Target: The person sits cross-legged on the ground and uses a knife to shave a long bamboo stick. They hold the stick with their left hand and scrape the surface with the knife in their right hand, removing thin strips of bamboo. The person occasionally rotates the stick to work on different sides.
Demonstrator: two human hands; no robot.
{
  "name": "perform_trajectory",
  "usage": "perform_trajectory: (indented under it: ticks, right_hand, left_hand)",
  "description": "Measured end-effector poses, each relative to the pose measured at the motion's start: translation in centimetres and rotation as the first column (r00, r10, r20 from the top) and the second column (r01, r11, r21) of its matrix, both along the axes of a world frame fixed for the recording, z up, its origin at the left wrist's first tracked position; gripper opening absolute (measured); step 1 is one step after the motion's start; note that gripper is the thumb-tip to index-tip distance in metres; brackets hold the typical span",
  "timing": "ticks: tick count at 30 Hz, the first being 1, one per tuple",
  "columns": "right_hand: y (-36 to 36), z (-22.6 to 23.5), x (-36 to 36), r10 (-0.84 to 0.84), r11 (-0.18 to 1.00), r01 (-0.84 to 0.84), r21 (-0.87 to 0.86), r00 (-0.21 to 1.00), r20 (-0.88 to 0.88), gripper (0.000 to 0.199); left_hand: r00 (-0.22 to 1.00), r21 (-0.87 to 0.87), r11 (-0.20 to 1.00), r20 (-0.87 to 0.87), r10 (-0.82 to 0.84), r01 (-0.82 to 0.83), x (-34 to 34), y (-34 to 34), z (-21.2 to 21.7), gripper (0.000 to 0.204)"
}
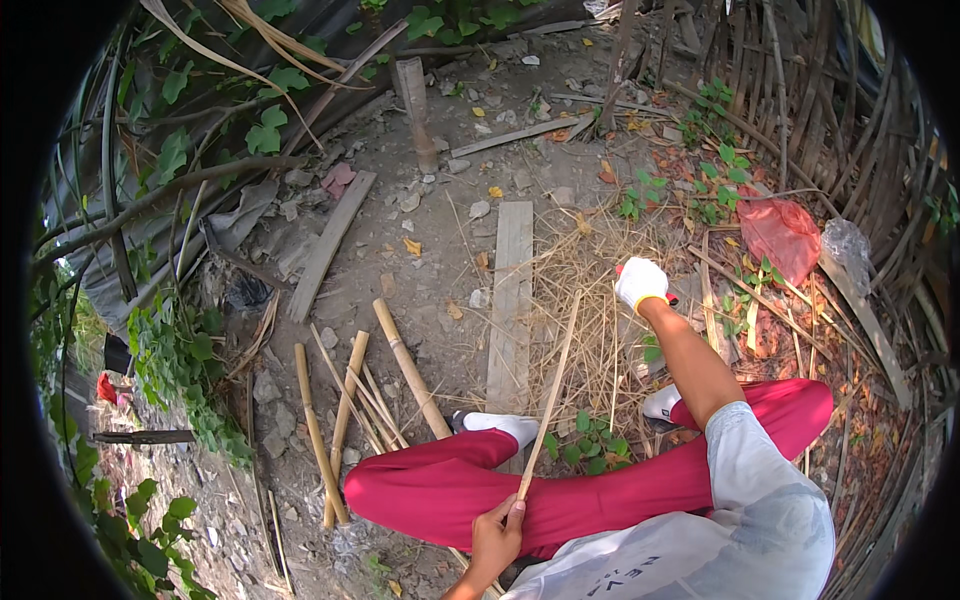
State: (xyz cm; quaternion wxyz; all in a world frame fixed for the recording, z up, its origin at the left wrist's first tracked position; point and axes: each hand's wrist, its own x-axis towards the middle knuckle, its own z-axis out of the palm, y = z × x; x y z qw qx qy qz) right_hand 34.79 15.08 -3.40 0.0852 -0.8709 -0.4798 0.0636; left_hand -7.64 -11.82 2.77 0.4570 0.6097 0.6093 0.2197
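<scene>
My bare left hand [496,537] is low in the view, near my lap, its fingers wrapped round the lower end of a thin bamboo strip [552,396]. The strip slants up and to the right, over my red trousers and the straw on the ground. Farther off to the right, my right hand [641,283] wears a white glove and is closed. Bits of a red tool handle [672,299] show on both sides of the fist; the rest of the tool is hidden, so its kind cannot be told. The strip's far end lies left of the glove, apart from it.
Several bamboo poles [409,366] and thin strips lie at the left. A grey plank [512,300] lies ahead of my foot, another plank [332,247] farther left. Shavings [580,260] cover the middle ground. A red plastic bag [779,238] lies right, before a stick fence [850,110]. A post [416,115] stands behind.
</scene>
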Motion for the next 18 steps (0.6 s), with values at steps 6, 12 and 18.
perform_trajectory:
  ticks: [6,12,18]
  right_hand:
    - [-2.2,-1.2,2.8,0.163,0.985,-0.175,0.017,0.945,0.283,0.017]
    - [-5.4,4.5,-3.9,0.321,0.933,-0.312,0.182,0.947,-0.022,0.025]
    - [-10.3,8.8,-13.7,0.584,0.801,-0.589,0.108,0.729,-0.357,0.034]
  left_hand:
    - [0.988,0.033,0.991,0.09,0.124,-0.128,-2.0,1.1,1.0,0.028]
    - [0.903,-0.235,0.959,0.358,0.237,-0.158,0.5,3.9,2.4,0.025]
    - [0.796,-0.553,0.827,0.456,0.398,-0.098,4.8,8.7,2.6,0.033]
